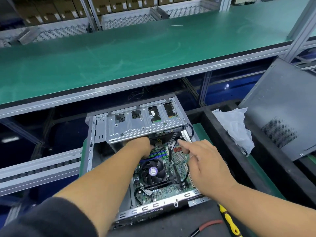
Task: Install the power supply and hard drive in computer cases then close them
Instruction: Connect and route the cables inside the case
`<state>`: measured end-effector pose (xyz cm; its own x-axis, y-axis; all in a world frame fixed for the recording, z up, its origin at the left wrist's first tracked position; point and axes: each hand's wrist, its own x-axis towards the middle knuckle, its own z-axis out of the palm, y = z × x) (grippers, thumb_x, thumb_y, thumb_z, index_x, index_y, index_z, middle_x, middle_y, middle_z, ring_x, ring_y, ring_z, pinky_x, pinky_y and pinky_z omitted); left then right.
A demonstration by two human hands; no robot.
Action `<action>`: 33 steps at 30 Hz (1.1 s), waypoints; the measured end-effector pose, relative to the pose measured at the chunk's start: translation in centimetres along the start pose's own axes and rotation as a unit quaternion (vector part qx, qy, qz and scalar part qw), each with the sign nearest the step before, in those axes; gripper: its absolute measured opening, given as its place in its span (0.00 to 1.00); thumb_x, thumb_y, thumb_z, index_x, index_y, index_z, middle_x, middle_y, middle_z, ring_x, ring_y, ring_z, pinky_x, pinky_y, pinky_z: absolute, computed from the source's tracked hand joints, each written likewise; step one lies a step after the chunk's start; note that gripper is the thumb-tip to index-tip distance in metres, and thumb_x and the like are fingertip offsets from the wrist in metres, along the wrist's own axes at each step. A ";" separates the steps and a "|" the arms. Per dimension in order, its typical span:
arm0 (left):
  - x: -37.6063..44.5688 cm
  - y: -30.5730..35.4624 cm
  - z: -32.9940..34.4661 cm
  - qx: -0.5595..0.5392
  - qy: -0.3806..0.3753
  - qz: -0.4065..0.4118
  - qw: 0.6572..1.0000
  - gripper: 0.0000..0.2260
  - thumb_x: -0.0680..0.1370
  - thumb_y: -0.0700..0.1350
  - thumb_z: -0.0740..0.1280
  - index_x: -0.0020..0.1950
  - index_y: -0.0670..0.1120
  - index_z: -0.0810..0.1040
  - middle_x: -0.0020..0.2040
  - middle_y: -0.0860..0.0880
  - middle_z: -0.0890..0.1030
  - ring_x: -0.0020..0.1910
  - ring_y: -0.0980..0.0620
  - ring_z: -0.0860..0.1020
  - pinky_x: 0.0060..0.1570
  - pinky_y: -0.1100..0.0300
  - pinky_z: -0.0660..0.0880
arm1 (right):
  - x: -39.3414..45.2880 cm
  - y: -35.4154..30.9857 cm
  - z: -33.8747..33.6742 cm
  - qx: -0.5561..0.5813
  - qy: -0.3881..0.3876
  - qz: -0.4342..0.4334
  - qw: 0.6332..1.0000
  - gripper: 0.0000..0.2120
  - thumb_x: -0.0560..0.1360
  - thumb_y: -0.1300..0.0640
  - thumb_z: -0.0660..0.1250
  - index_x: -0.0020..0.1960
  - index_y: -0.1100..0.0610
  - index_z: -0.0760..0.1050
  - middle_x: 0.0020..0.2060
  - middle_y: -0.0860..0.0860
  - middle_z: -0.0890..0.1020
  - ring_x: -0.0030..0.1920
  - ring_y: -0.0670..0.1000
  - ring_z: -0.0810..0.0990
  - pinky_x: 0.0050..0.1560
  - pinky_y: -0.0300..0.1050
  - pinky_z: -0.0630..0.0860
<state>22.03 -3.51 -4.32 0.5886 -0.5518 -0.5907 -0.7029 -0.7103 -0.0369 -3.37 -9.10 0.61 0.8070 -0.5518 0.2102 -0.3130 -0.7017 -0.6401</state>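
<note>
Bench (136, 53): green mat, upper frame.
Case (142, 151): open, centre, motherboard exposed.
Left hand (143, 146): fingers hidden under drive cage (142, 124).
Right hand (205, 161): forefinger extended, gripping nothing.

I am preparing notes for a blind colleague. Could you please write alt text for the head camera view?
A person's left hand reaches under the drive cage of an open computer case, while the right hand points its index finger at cables above the motherboard. A side panel leans nearby.

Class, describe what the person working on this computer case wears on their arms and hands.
Both hands are bare, with no gloves. The left arm has a dark sleeve pushed up near the elbow. The right arm shows no sleeve in view. No rings, watch or wrist strap are visible.
</note>
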 end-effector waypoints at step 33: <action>-8.8 1.2 2.6 -0.412 0.141 0.212 0.875 0.24 0.78 0.38 0.72 0.62 0.66 0.79 0.41 0.60 0.81 0.26 0.63 0.73 0.25 0.70 0.69 | 0.8 -0.8 -0.3 -0.088 -0.142 -0.083 0.982 0.16 0.73 0.69 0.59 0.41 0.48 0.75 0.38 0.42 0.78 0.45 0.48 0.71 0.49 0.51 0.75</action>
<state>15.00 1.67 -1.26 0.5018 -0.8451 -0.1842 -0.4234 -0.4257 0.7997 -2.60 -9.12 1.55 0.9537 -0.2927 0.0698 -0.2272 -0.8524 -0.4709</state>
